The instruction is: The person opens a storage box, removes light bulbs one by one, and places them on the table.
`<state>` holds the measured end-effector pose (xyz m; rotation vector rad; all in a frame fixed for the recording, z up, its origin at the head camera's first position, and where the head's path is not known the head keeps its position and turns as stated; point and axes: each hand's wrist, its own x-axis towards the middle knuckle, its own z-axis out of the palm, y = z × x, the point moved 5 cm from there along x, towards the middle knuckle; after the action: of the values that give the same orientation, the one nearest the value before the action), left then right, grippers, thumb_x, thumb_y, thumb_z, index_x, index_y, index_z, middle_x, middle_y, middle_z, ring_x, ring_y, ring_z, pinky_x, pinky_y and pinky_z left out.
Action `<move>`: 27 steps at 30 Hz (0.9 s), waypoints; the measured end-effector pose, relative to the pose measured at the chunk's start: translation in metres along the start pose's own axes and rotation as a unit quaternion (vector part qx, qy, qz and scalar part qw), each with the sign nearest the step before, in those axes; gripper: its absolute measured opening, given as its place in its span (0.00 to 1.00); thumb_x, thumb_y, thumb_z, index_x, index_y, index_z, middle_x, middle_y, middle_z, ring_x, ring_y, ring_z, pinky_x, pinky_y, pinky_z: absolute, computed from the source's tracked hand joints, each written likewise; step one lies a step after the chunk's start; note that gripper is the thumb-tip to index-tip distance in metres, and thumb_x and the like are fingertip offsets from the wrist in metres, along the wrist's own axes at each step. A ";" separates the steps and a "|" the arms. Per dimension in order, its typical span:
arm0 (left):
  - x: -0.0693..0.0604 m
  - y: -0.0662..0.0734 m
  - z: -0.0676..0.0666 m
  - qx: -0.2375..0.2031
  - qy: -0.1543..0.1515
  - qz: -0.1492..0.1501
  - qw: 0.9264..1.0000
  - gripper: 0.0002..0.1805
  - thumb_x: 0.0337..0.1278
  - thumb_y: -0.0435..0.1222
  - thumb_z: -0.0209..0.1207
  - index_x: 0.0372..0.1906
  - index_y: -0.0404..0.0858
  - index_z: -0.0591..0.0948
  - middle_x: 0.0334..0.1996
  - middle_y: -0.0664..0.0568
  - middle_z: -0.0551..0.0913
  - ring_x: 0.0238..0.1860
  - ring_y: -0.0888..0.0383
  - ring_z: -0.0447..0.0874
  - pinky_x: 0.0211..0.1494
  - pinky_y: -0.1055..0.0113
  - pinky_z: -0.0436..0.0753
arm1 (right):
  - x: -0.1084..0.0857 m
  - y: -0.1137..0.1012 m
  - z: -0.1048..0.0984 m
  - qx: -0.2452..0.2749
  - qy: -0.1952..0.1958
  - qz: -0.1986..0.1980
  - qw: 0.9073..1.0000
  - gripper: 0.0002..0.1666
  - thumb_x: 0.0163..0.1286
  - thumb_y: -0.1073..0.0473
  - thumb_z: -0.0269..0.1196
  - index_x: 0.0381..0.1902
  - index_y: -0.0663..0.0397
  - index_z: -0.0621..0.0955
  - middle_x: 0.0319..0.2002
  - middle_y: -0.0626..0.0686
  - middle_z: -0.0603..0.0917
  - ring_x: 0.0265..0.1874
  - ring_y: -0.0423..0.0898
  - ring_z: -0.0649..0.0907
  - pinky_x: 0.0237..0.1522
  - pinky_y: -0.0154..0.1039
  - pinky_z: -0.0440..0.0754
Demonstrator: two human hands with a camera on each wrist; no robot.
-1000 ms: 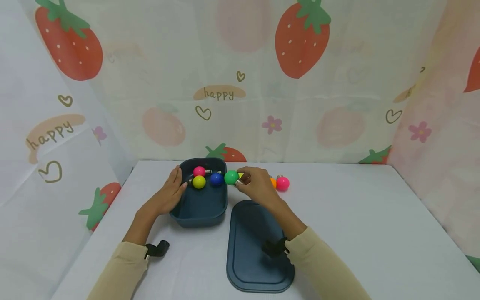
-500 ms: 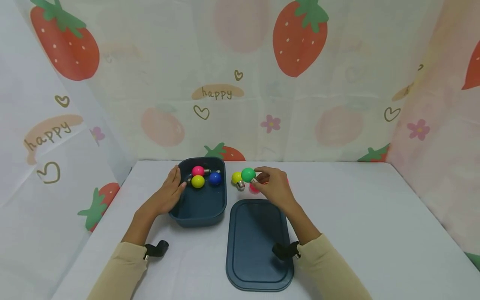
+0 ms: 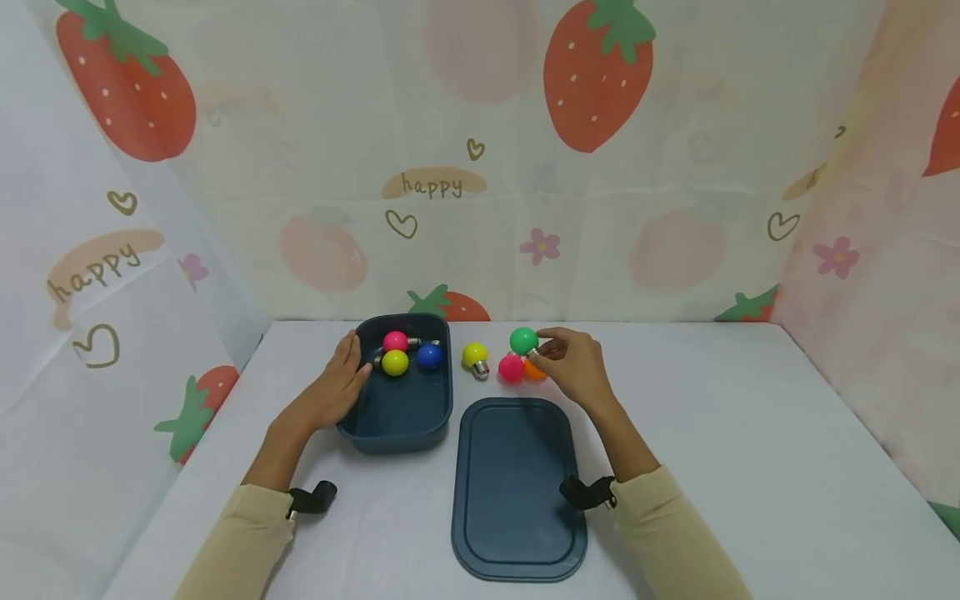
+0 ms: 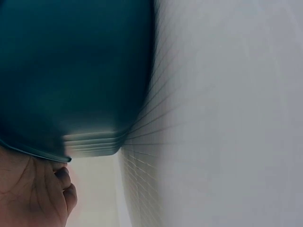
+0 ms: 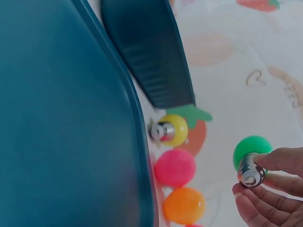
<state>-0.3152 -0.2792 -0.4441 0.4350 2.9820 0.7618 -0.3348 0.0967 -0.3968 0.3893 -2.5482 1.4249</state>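
In the head view, my right hand [image 3: 576, 365] pinches a green light bulb [image 3: 523, 341] by its metal screw base, above the back of the table. The right wrist view shows thumb and fingers on that base. Just below and left of it lie a pink bulb [image 3: 512, 368], an orange bulb [image 3: 536, 370] and a yellow bulb [image 3: 475, 356]. My left hand [image 3: 336, 390] rests with straight fingers along the left side of a dark blue box [image 3: 396, 442], thumb at its rim. Inside the box are a pink bulb [image 3: 395, 342], a yellow bulb [image 3: 395, 362] and a blue bulb [image 3: 430, 356].
A dark blue lid [image 3: 519, 492] lies flat on the white table [image 3: 712, 467], right of the box and in front of the loose bulbs. Patterned cloth [image 3: 480, 250] stands behind the table and at both sides. In the right wrist view, another reddish bulb [image 5: 194, 225] is cut off at the bottom edge.
My right hand has moved right with the green bulb, away from the box edge, uncovering the yellow, pink and orange bulbs. The left hand and box have stayed put.
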 end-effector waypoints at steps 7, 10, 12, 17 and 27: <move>-0.006 -0.005 0.001 -0.003 -0.004 -0.014 1.000 0.41 0.84 0.52 0.29 0.78 0.24 0.35 0.80 0.32 0.29 0.80 0.35 0.27 0.77 0.36 0.40 | 0.005 0.018 -0.009 -0.007 0.009 0.025 1.000 0.24 0.64 0.61 0.72 0.57 0.62 0.84 0.40 0.61 0.89 0.42 0.57 0.89 0.44 0.48 0.88; -0.006 -0.004 0.002 -0.006 -0.008 -0.012 1.000 0.41 0.83 0.53 0.29 0.78 0.24 0.35 0.80 0.32 0.29 0.80 0.35 0.27 0.77 0.36 0.40 | 0.006 0.027 -0.016 -0.015 0.018 0.041 0.999 0.24 0.64 0.60 0.72 0.57 0.62 0.84 0.40 0.62 0.89 0.42 0.57 0.88 0.43 0.49 0.88; -0.005 -0.003 0.002 -0.005 -0.007 -0.012 1.000 0.41 0.84 0.52 0.30 0.78 0.24 0.35 0.80 0.33 0.29 0.80 0.35 0.28 0.77 0.36 0.40 | 0.006 0.031 -0.020 -0.017 0.023 0.049 0.998 0.24 0.64 0.60 0.72 0.57 0.61 0.84 0.40 0.62 0.89 0.43 0.58 0.88 0.43 0.50 0.88; -0.001 -0.001 0.000 -0.001 -0.005 -0.013 1.000 0.39 0.84 0.48 0.32 0.78 0.25 0.35 0.80 0.34 0.29 0.80 0.36 0.28 0.77 0.36 0.41 | 0.008 0.038 -0.029 -0.018 0.034 0.062 0.997 0.24 0.65 0.60 0.71 0.58 0.63 0.83 0.41 0.63 0.89 0.44 0.59 0.88 0.44 0.51 0.88; 0.000 0.001 0.001 -0.003 -0.007 -0.010 1.000 0.40 0.84 0.50 0.31 0.78 0.25 0.34 0.80 0.34 0.29 0.80 0.36 0.28 0.78 0.37 0.40 | 0.007 0.057 -0.043 -0.027 0.058 0.099 0.993 0.26 0.66 0.59 0.70 0.59 0.64 0.82 0.44 0.64 0.88 0.46 0.59 0.87 0.44 0.50 0.87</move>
<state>-0.3153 -0.2783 -0.4444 0.4090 2.9650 0.7638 -0.3579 0.1612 -0.4179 0.0424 -2.5822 1.3937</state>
